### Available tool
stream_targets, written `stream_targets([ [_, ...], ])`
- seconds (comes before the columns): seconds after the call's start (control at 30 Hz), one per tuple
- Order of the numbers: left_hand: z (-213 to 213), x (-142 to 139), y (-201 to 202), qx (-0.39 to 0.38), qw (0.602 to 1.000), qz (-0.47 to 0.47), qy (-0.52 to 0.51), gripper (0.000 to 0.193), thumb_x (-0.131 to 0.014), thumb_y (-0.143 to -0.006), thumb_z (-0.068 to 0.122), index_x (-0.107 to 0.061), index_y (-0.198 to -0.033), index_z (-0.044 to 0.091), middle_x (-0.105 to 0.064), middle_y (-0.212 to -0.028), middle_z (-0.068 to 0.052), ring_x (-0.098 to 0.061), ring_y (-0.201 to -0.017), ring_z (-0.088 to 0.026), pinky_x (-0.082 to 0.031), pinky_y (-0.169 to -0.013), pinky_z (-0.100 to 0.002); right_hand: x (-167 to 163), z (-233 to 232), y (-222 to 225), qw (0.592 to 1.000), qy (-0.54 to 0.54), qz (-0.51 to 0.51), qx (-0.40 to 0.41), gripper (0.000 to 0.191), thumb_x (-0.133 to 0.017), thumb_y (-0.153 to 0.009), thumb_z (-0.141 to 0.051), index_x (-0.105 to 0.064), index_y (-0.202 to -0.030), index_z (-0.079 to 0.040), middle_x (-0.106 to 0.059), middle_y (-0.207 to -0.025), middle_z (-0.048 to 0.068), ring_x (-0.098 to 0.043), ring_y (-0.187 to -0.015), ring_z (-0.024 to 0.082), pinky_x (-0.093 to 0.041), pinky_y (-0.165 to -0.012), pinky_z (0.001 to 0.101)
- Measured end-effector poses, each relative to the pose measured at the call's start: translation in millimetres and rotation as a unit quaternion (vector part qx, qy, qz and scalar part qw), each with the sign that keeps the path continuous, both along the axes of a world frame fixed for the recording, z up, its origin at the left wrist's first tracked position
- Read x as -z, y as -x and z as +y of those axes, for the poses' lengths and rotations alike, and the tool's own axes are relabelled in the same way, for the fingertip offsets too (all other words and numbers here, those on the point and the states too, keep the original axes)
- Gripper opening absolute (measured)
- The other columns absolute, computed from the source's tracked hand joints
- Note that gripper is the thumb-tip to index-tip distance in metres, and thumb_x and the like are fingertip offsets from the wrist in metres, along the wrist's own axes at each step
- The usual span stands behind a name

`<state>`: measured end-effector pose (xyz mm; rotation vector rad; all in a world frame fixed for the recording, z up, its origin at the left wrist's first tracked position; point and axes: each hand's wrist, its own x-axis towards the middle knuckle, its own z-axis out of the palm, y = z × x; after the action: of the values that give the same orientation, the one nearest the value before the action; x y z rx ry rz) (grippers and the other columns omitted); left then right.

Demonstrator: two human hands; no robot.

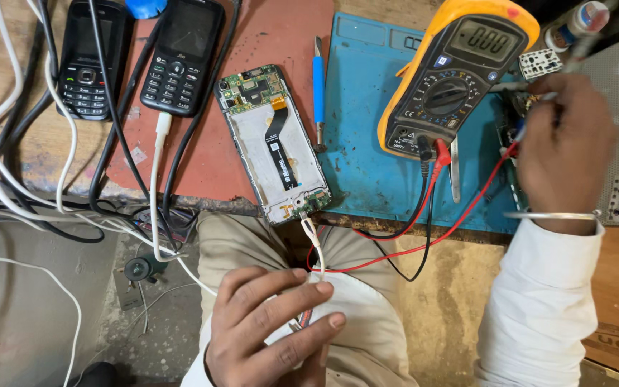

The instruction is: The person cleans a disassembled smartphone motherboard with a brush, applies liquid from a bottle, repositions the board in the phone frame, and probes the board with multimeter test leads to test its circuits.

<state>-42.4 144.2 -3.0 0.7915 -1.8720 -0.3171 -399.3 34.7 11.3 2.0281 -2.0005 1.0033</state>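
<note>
The opened phone lies back-off across the edge of the red mat on the bench, its long axis running from upper left to lower right, circuit board end away from the person and charging port over the bench edge. A white cable is plugged into that port and drops to the left hand, whose thumb and fingers are closed around it; red and dark wires show in the same grip, though where they end is hidden under the fingers. The right hand is seen from the back over the far side of the blue mat; its fingers curl out of sight around a thin tool, and what the tip touches cannot be made out. Between the hands, a yellow meter leans on the blue mat, red and black leads trailing from it. Beside the phone lies a blue-handled tool. Two keypad phones sit upper left among tangled cables, partly cut off.
</note>
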Motion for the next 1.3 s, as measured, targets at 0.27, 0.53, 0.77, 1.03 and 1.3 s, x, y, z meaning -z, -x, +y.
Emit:
stream_targets([
  [0.27,0.8,10.7,9.7,0.077,0.995,0.033,0.061,0.022,-0.08,-0.088,0.02,-0.077,-0.109,0.017,-0.073,-0.115,-0.003,-0.072,-0.1,-0.021,-0.056,-0.079,-0.035,-4.3,-23.5,17.7,0.971,-0.038,0.236,0.011,0.025,-0.08,-0.087,-0.017,-0.08,-0.109,-0.007,-0.065,-0.098,0.017,-0.067,-0.086,0.033,-0.053,-0.071,0.0412],
  [0.53,4.2,24.0,8.4,0.13,0.986,0.019,0.102,0.019,-0.078,-0.099,0.02,-0.076,-0.116,0.016,-0.073,-0.122,-0.003,-0.072,-0.104,-0.021,-0.054,-0.078,-0.032,2.4,-39.0,10.0,0.952,-0.034,0.303,0.018,0.022,-0.089,-0.083,-0.025,-0.082,-0.099,-0.012,-0.068,-0.099,0.013,-0.067,-0.077,0.03,-0.053,-0.062,0.0408],
  [0.77,2.1,19.2,0.9,0.134,0.986,0.044,0.093,0.02,-0.078,-0.097,0.019,-0.075,-0.115,0.012,-0.073,-0.116,-0.006,-0.073,-0.096,-0.021,-0.056,-0.074,-0.031,-6.0,-2.1,19.4,0.974,-0.012,0.227,0.015,0.027,-0.081,-0.084,-0.01,-0.08,-0.111,-0.008,-0.061,-0.098,0.013,-0.065,-0.083,0.028,-0.052,-0.072,0.0369],
  [1.03,-0.7,12.6,12.9,0.116,0.987,0.092,0.067,0.023,-0.08,-0.086,0.011,-0.075,-0.108,0.01,-0.074,-0.105,-0.006,-0.073,-0.087,-0.02,-0.057,-0.071,-0.031,23.7,19.0,53.1,0.997,0.015,0.008,0.08,0.027,-0.072,-0.095,-0.003,-0.061,-0.119,0.0,-0.062,-0.103,0.007,-0.063,-0.085,0.013,-0.053,-0.077,0.0257],
  [1.3,3.1,13.2,18.8,0.08,0.989,0.109,0.053,0.026,-0.082,-0.078,0.01,-0.074,-0.102,0.012,-0.075,-0.096,-0.005,-0.073,-0.08,-0.019,-0.054,-0.066,-0.029,28.3,24.6,79.6,0.986,0.111,-0.108,0.053,0.024,-0.071,-0.1,-0.006,-0.061,-0.122,-0.004,-0.064,-0.108,0.007,-0.068,-0.092,0.013,-0.056,-0.081,0.025],
])
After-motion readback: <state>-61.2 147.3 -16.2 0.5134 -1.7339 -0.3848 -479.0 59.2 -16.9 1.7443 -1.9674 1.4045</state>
